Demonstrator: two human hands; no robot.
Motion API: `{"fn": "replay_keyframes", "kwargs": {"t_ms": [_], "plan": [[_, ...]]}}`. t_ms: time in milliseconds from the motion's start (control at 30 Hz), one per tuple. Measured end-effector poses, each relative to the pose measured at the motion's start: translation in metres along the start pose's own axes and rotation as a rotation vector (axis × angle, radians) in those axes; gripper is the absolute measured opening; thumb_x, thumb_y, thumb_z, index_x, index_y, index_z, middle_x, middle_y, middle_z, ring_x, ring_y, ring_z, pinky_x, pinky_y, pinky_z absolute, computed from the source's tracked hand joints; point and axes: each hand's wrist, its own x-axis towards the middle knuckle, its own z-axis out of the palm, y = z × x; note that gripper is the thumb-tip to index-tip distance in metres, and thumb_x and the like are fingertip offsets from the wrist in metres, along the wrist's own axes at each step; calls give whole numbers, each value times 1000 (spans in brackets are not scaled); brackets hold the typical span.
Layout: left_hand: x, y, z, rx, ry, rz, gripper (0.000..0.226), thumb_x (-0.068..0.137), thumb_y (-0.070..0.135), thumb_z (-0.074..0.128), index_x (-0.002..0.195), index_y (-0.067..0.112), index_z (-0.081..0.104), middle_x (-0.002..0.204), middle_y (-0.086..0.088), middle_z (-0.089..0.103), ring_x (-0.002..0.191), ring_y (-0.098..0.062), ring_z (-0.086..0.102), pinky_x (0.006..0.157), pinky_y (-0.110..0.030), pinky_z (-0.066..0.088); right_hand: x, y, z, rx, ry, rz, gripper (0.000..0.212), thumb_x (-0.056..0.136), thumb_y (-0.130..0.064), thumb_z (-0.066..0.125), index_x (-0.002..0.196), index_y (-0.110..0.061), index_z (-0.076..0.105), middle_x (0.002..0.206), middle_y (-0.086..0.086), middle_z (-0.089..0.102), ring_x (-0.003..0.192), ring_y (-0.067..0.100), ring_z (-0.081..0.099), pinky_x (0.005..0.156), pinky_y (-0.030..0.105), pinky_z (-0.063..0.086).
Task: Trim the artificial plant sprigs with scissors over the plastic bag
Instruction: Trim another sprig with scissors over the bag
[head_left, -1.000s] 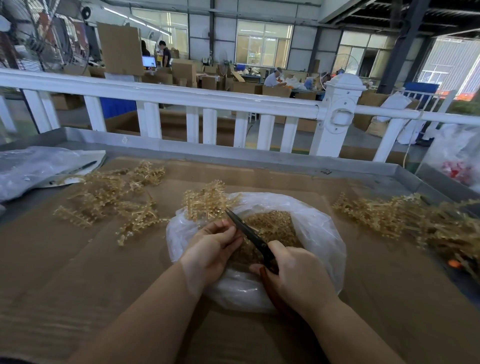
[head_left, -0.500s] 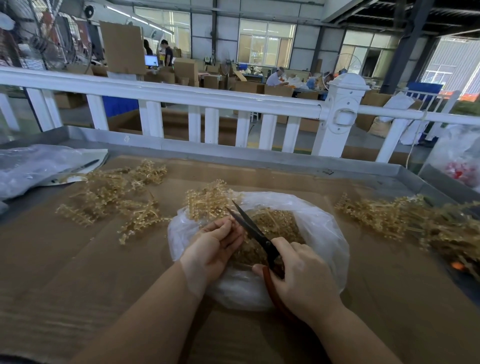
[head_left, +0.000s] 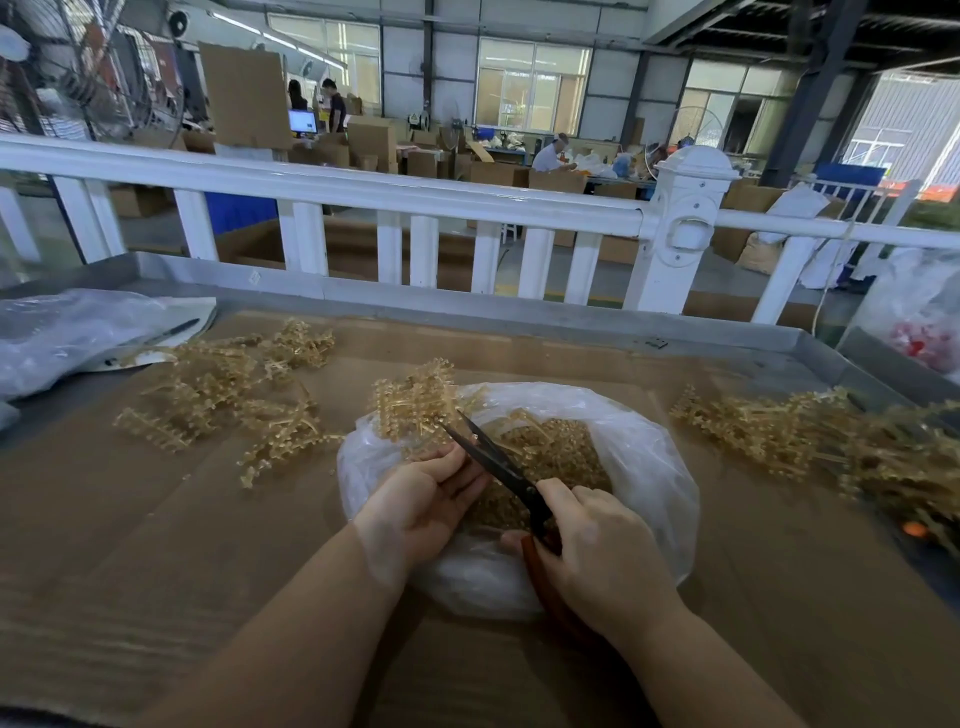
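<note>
Left hand (head_left: 423, 501) clamped on sprig (head_left: 410, 400) over plastic bag (head_left: 644, 467); right hand (head_left: 597, 545) closed on scissors (head_left: 493, 460), blades apart at stem; bag holds many trimmings (mid-task, likely); piles lie left (head_left: 218, 384) and right (head_left: 779, 431); trimmed or not, unclear.

We see the bag (head_left: 639, 467) open on the cardboard (head_left: 156, 519), trimmings inside. Over its near-left rim our left hand (head_left: 421, 504) grips a sprig (head_left: 410, 400); our right hand (head_left: 597, 556) holds the scissors (head_left: 498, 460), blades parted at the stem. Sprig piles lie left (head_left: 218, 389) and right (head_left: 810, 431) of the bag.
</note>
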Motion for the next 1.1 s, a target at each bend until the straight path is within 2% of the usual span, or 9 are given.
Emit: {"fn": "replay_keyframes", "kwargs": {"t_ms": [133, 300, 533, 733, 867, 1100], "plan": [[0, 0, 1, 41, -6, -5, 19, 97, -3, 39, 94, -1, 57, 93, -15, 66, 87, -22, 63, 72, -34, 49, 1, -1, -2, 0, -10, -17, 50, 89, -65, 39, 119, -26, 51, 98, -6, 61, 92, 12, 55, 78, 24, 44], [1, 0, -1, 65, -21, 0, 21, 96, -4, 40, 91, -2, 60, 79, -11, 72, 85, -22, 64, 73, -31, 49, 2, 0, -3, -5, -18, -20, 48, 91, -63, 39, 119, -26, 50, 97, -6, 61, 91, 12, 55, 77, 23, 44], [4, -4, -2, 19, 20, 31, 13, 94, -4, 45, 95, 1, 57, 90, -13, 66, 86, -21, 63, 77, -31, 50, 0, 1, 1, -14, 49, -2, 48, 87, -62, 47, 116, -24, 56, 91, -4, 63, 86, 15, 57, 72, 26, 46], [1, -2, -1, -14, 24, 28, 12, 94, -4, 45, 96, 3, 54, 95, -14, 62, 88, -21, 61, 82, -32, 49, 1, 2, 1, -29, 54, -6, 53, 84, -63, 44, 117, -23, 57, 91, -3, 63, 85, 16, 57, 71, 26, 47], [0, -2, 1, -36, 41, 29, 16, 96, -4, 40, 104, 5, 50, 93, -13, 64, 86, -22, 62, 76, -33, 49, 0, 3, 0, -33, 18, -11, 58, 85, -66, 39, 125, -26, 52, 102, -4, 62, 96, 15, 55, 77, 25, 46], [-2, -4, -1, 54, 16, 40, 18, 94, -5, 44, 84, 2, 57, 75, -9, 71, 82, -20, 64, 75, -30, 51, 0, 3, 2, -29, 13, -4, 54, 87, -67, 39, 125, -30, 48, 105, -8, 59, 98, 12, 51, 80, 24, 44]]}}
